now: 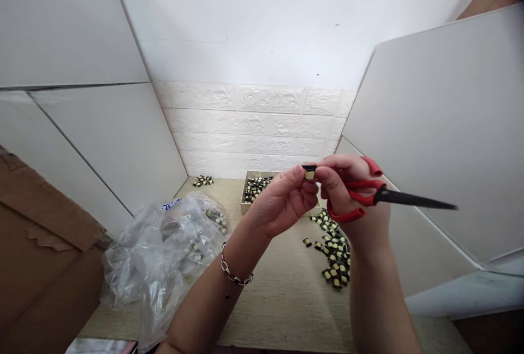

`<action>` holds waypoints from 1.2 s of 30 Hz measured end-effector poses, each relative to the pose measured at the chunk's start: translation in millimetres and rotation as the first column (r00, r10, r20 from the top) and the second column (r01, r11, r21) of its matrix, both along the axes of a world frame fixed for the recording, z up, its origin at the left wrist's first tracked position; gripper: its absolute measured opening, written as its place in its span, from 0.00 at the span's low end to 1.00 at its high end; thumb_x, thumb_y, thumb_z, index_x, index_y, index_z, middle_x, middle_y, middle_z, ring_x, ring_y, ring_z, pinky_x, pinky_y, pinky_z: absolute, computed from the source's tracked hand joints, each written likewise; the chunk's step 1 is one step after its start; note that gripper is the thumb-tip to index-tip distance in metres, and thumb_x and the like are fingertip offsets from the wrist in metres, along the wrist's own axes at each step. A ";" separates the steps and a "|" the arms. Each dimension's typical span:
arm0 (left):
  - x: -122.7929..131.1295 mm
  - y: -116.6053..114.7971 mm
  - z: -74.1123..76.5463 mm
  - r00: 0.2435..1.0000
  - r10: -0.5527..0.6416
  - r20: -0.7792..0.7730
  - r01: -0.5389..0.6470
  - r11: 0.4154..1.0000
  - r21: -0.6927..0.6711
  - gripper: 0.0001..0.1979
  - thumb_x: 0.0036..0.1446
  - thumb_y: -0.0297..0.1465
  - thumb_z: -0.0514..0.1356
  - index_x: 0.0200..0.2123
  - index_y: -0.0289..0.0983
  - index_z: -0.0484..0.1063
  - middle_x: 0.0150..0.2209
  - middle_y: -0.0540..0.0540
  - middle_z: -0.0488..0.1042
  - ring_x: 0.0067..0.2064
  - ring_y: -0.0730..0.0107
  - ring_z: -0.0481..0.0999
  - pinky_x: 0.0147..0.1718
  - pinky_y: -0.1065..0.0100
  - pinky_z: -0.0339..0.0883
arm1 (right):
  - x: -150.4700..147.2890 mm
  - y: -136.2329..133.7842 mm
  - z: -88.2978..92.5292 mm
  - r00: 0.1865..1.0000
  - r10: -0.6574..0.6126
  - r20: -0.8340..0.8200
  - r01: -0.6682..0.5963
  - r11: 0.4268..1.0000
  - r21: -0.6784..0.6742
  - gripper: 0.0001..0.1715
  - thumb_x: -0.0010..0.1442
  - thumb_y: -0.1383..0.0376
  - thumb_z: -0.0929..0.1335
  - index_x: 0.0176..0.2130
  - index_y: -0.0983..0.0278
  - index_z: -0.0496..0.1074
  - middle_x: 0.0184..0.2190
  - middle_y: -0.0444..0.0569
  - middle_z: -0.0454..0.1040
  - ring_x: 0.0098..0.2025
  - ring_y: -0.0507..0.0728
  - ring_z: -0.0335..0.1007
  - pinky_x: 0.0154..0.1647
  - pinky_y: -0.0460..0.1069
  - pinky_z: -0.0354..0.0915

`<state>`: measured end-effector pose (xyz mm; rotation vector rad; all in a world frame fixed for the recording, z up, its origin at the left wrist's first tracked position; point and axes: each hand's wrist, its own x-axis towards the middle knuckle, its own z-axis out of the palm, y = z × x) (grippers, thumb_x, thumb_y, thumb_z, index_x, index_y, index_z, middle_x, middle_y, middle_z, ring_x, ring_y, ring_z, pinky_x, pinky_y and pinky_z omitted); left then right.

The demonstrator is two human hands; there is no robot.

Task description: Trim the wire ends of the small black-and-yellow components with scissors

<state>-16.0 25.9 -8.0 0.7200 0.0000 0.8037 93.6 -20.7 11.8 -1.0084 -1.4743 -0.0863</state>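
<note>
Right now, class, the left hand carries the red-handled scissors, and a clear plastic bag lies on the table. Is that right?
No: the head view shows the right hand carrying the scissors. The clear plastic bag does lie on the table.

the scissors (382,195) are red and black, the held component (309,174) black and pale yellow, the counter (282,288) beige, the brick-patterned wall (270,99) white.

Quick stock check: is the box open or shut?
Open: the box has an uncovered top, with small parts visible inside.
</note>
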 end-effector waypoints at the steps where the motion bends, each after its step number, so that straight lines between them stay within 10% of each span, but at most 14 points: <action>1: -0.6 0.3 0.0 1.000 0.009 -0.004 -0.009 1.000 0.000 0.13 0.46 0.34 0.63 0.33 0.31 0.71 0.28 0.50 0.70 0.29 0.83 0.69 0.31 0.80 0.64 | 0.2 0.1 0.3 0.999 -0.024 0.028 0.023 1.000 0.012 0.02 0.53 0.65 0.67 0.30 0.61 0.70 0.20 0.39 0.69 0.17 0.47 0.63 0.18 0.43 0.61; 16: -3.0 0.6 1.0 0.999 0.006 -0.038 -0.006 1.000 0.013 0.09 0.45 0.31 0.64 0.31 0.32 0.72 0.26 0.52 0.70 0.27 0.86 0.68 0.28 0.81 0.64 | 12.5 -2.5 5.2 0.951 -0.072 0.300 0.060 0.997 0.049 0.03 0.56 0.67 0.65 0.30 0.60 0.67 0.22 0.39 0.68 0.21 0.47 0.63 0.22 0.43 0.60; 26: -1.3 6.5 -2.0 0.995 0.055 -0.083 -0.051 0.998 0.048 0.10 0.48 0.34 0.62 0.30 0.32 0.72 0.30 0.48 0.71 0.31 0.81 0.69 0.33 0.77 0.64 | 19.9 3.5 -0.6 0.967 0.086 0.241 -0.077 0.996 -0.047 0.17 0.52 0.63 0.69 0.44 0.56 0.67 0.23 0.38 0.66 0.20 0.47 0.62 0.21 0.44 0.61; 36: -1.2 11.8 -4.2 0.981 0.072 -0.181 -0.058 0.995 0.084 0.13 0.49 0.40 0.60 0.30 0.34 0.70 0.29 0.49 0.70 0.31 0.79 0.68 0.31 0.74 0.62 | 17.4 9.4 -3.6 0.973 0.078 0.215 -0.061 0.995 -0.084 0.11 0.51 0.65 0.69 0.38 0.58 0.70 0.21 0.38 0.64 0.21 0.46 0.59 0.22 0.44 0.58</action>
